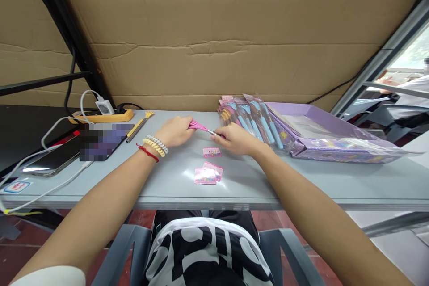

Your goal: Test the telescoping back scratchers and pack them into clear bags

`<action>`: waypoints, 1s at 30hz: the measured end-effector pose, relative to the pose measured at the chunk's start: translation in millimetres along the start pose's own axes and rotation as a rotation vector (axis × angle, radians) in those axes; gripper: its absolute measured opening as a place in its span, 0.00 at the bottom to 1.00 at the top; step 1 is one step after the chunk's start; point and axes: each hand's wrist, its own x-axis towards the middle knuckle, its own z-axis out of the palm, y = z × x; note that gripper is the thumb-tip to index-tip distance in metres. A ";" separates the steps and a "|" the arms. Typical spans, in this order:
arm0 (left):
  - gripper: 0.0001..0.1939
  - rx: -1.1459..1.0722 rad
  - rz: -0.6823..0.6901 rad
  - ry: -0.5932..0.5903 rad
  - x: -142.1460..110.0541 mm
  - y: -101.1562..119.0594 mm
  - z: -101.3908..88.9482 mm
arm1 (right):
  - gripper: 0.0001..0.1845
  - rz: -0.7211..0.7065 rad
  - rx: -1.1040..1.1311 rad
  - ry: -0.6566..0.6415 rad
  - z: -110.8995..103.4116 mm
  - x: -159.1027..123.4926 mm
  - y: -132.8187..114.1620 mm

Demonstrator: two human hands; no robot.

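The left hand (174,130) has its fingers closed on the pink head of a small back-scratcher (200,127); the right hand (234,138) pinches its metal stem — held low over the grey tabletop (301,178). Pink cards (208,170) lie just near of the hands, packaged scratchers (250,118) to the right, against a purple box (321,136).

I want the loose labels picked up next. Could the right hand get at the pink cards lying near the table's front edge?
Probably yes: the pink cards lie uncovered just short of the right hand, but its fingers pinch the pink tool.
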 end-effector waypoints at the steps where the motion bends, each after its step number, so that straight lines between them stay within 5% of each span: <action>1: 0.13 0.008 -0.008 -0.005 0.3 0.5 -0.1 | 0.20 -0.001 0.002 0.004 0.0 0.0 -0.1; 30: 0.29 -0.022 -0.291 -0.097 5.0 -2.8 0.0 | 0.13 -0.002 0.003 0.030 -3.0 -1.5 -1.5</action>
